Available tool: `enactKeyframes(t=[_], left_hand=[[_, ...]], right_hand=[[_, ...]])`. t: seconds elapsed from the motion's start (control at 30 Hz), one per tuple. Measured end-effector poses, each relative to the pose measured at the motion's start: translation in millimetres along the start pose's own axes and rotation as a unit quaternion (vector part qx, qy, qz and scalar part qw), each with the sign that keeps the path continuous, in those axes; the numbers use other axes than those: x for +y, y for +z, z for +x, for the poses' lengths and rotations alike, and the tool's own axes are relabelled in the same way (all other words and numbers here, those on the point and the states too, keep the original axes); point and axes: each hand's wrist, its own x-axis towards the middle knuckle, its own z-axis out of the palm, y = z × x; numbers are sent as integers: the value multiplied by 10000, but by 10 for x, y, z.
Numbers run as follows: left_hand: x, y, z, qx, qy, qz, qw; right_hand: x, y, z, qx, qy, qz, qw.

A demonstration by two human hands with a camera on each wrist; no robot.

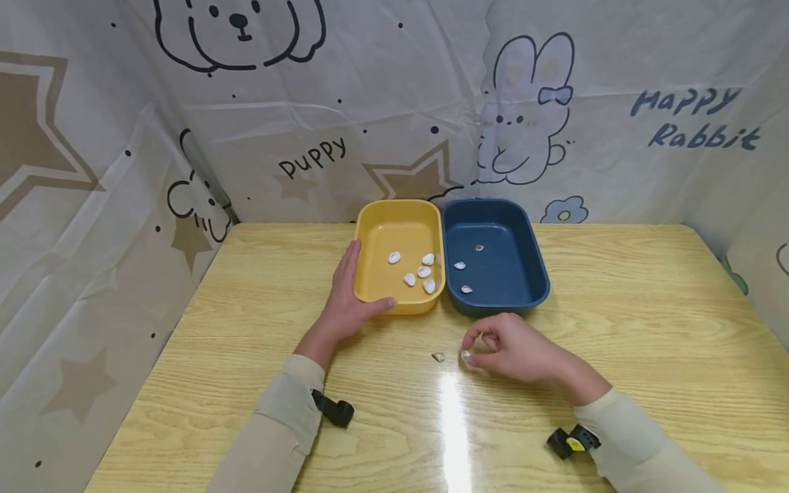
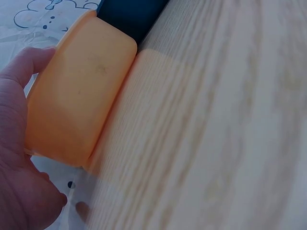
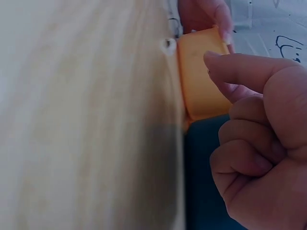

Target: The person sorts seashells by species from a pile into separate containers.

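My left hand (image 1: 346,301) lies against the near left corner of a yellow plastic bin (image 1: 401,308), thumb along the near rim and straight fingers along the left wall. In the left wrist view the bin's outer wall (image 2: 81,91) fills the space beside that hand. Just in front of the blue bin (image 1: 496,309), my right hand (image 1: 518,348) pinches a small whitish seashell (image 1: 466,357) between thumb and index finger, low over the table. The right wrist view mostly hides this shell behind the fingers. Another small shell (image 1: 438,357) lies on the wood to its left.
Several white shells (image 1: 424,272) are in the yellow bin, and three smaller ones (image 1: 459,266) in the blue bin. Both bins stand side by side at the back of the wooden table (image 1: 616,308), before a printed cloth (image 1: 394,89).
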Motion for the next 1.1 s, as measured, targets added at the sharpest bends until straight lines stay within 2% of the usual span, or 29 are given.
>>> enactKeyframes(t=[0.27,0.6,0.87,1.1], left_hand=[[-11,-4,6,17,-34,-31,10000],[-16,2,7,3,-19,-58,10000],[-30,5,12,23,-13,-95,10000],[-34,5,13,24,-3,-67,10000]], right_hand=[[-146,-123,73,311,-181,15,9994],[-277,-323,202,1025,-144,161,9945],[-266,-515,386,1627,-45,89,9866],[-154,-627,547,2151,1,101,9765]])
